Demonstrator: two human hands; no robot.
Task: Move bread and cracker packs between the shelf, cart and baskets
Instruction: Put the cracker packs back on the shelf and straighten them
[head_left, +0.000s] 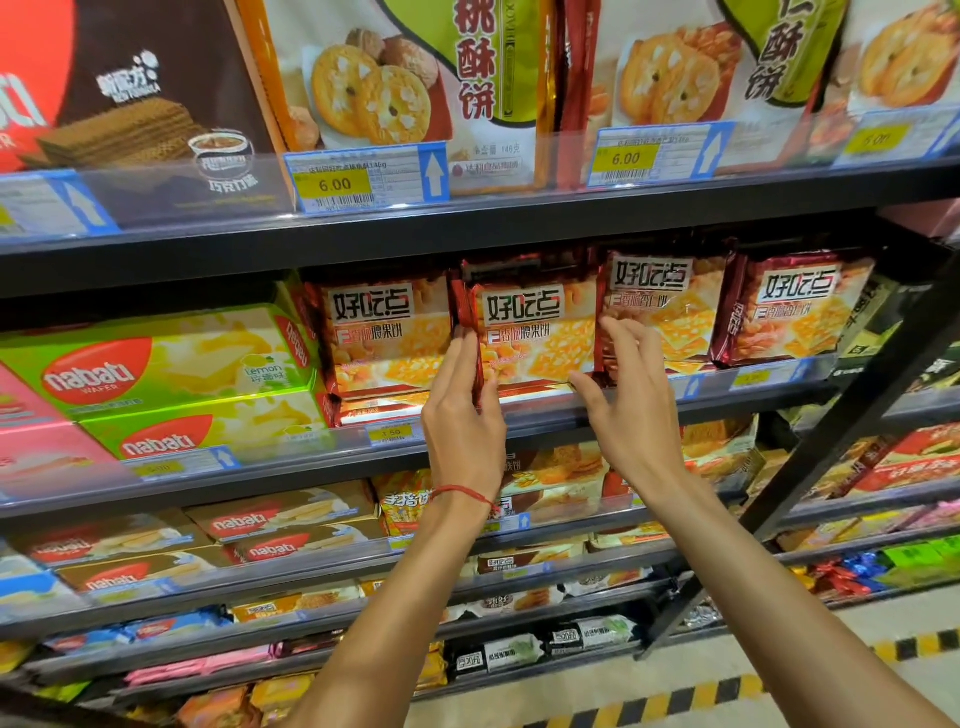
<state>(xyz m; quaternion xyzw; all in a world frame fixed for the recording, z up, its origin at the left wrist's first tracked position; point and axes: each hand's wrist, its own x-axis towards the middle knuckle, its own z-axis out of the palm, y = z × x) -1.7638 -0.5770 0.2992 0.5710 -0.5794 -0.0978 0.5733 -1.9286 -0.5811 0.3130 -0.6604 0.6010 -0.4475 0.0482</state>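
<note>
- The shelf (467, 228) is dark and has many boards. The middle cracker pack (540, 332) stands upright at the front edge of one board, under the board with the biggest bags.
- The big biscuit bags (395, 78) stand one board above the middle cracker pack, and a brown wafer box (145, 93) stands above it and far to the left.
- The green wafer boxes (156, 364) lie in a pile well to the left of the middle cracker pack, on the same board.
- The left neighbour pack (389, 332) touches the left side of the middle cracker pack. Two right neighbour packs (795, 312) of the same brand stand on its right side.
- The yellow and black floor stripe (727, 691) is far below the middle cracker pack, to the right.
- The right hand (634, 410) is at the right edge of the middle cracker pack. Its fingers are spread and almost straight, and they grasp nothing. The fingertips (623, 327) lie over the place where this pack meets the next one. The thumb tip is near the lower right corner.
- The left hand (465, 415) pinches the left edge of the middle cracker pack. The fingers go up behind the red edge and the thumb is on the front.
- The yellow price tag (390, 432) is just below and left of the middle cracker pack.
- The red string (462, 491) is around the left wrist, below the middle cracker pack.
</note>
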